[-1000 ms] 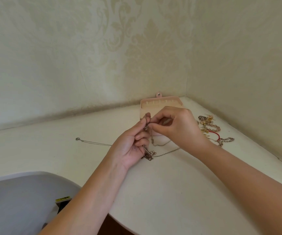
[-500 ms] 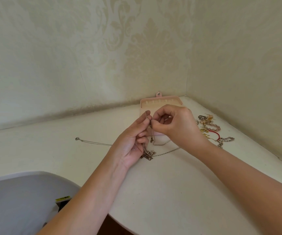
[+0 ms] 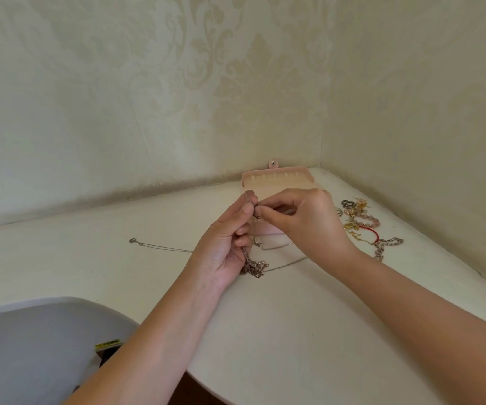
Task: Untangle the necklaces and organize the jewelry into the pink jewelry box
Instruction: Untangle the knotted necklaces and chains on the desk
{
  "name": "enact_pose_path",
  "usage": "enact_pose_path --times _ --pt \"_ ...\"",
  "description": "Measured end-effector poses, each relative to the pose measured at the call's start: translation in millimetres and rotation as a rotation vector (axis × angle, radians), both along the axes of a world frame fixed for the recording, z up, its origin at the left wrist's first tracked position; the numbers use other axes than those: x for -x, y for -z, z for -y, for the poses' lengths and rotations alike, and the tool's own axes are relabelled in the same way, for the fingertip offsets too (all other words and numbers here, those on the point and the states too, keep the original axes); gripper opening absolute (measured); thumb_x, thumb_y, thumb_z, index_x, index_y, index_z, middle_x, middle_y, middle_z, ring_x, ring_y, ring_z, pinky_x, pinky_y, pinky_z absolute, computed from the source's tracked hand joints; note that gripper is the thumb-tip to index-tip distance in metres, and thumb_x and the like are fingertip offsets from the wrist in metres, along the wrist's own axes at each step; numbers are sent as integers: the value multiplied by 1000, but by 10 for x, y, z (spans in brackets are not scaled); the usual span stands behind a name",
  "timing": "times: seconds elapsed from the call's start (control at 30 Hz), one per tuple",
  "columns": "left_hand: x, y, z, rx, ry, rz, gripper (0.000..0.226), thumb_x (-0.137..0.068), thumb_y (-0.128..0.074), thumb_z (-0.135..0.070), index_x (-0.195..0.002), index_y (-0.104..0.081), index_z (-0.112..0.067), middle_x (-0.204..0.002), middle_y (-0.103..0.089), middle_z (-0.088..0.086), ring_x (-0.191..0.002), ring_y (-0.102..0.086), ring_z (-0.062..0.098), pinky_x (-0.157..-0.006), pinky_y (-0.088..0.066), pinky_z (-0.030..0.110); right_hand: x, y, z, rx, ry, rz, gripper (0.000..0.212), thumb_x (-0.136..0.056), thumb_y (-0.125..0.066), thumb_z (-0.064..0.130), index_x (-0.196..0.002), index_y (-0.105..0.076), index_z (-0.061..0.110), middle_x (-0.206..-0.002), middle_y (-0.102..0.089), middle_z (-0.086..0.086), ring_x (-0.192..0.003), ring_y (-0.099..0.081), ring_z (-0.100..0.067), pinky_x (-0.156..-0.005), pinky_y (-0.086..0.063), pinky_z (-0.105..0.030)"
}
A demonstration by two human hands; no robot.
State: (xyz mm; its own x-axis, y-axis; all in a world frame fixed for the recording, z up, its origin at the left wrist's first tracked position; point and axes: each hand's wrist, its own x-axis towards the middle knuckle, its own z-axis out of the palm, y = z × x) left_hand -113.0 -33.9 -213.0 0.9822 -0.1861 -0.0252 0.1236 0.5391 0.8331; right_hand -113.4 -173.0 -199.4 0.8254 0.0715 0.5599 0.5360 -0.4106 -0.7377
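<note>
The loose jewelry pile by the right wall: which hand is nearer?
Right. The right hand sits just left of the jewelry pile; the left hand is farther left, beyond it.

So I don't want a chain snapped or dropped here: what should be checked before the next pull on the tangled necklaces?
1. Left hand has a grip on the chain bundle: ok.
2. Right hand pinches a strand at the left fingertips: ok.
3. Knot itself visible: cannot tell, too small and hidden by fingers.
4. Thin silver chain trailing left lies loose on the table: ok, though whether it joins the tangle cannot be told.
5. Pink jewelry box open and close behind the hands: ok.
6. Pile of other jewelry lies apart from the tangle: ok.
</note>
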Motion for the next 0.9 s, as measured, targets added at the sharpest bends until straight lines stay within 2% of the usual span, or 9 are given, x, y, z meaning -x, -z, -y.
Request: enact_pose_path --times 0.13,0.23,0.3,0.37,0.47,0.57,0.67,0.8,0.9 --pt "4 -1 18 -59 -36 11 12 -72 -68 -17 -78 -76 -22 -77 -62 -17 -45 -38 1 -40 -29 7 42 9 -41 -20 55 2 4 -79 -73 11 -76 -74 13 -65 -68 8 -61 -60 -2 -59 -49 -15" --pt "15 -8 32 -117 -72 41 19 -78 -65 -12 -95 -68 -19 -72 -65 -14 -45 -38 1 -40 -29 8 53 1 -57 -14 79 1 11 -78 -73 11 -68 -70 12 -58 -64 6 -54 -55 -5 -53 -46 -19" --pt "17 -19 43 -131 -128 50 24 -79 -65 -10 -103 -68 -16 -77 -70 -11 -46 -40 0 -41 -30 9 65 -14 -64 -30 64 -15 13 -77 -73 10 -65 -69 12 -56 -63 4 -52 -52 -6 -53 -45 -25" --pt "26 -26 52 -142 -165 58 27 -82 -65 -8 -108 -68 -15 -78 -72 -9 -46 -41 0 -42 -31 10 67 -34 -59 -76 40 -71 13 -77 -72 9 -64 -69 12 -55 -62 6 -51 -49 -3 -52 -43 -23" --pt "32 -8 50 -175 -189 76 26 -84 -66 -9 -109 -70 -17 -69 -62 -11 -48 -35 3 -42 -28 12 42 -70 -33 -166 -5 -180 12 -78 -72 9 -67 -68 11 -57 -61 9 -52 -50 -1 -53 -44 -20" --pt "27 16 36 -250 -218 109 26 -84 -68 -11 -108 -72 -21 -61 -45 -10 -53 -28 7 -47 -22 16 6 -88 11 -244 -74 -287 8 -81 -71 6 -74 -69 5 -61 -63 2 -51 -53 -6 -53 -48 -18" --pt "44 15 33 -350 -242 163 32 -86 -67 -11 -116 -66 -22 -54 -51 -16 -49 -35 2 -46 -26 13 -23 -85 51 -268 -111 -356 4 -81 -72 4 -78 -70 2 -59 -62 1 -50 -55 -6 -54 -50 -17" --pt "76 14 44 -425 -269 216 34 -86 -68 -9 -118 -66 -21 -75 -65 -6 -47 -39 1 -44 -29 11 -62 -97 113 -251 -163 -440 5 -81 -72 4 -76 -70 6 -59 -62 0 -53 -57 -7 -57 -53 -18" --pt "86 9 61 -463 -270 238 34 -86 -67 -6 -118 -66 -19 -73 -60 -6 -48 -36 1 -44 -28 12 -80 -111 155 -218 -212 -504 10 -83 -67 2 -74 -68 5 -58 -61 0 -54 -57 -6 -56 -50 -16"
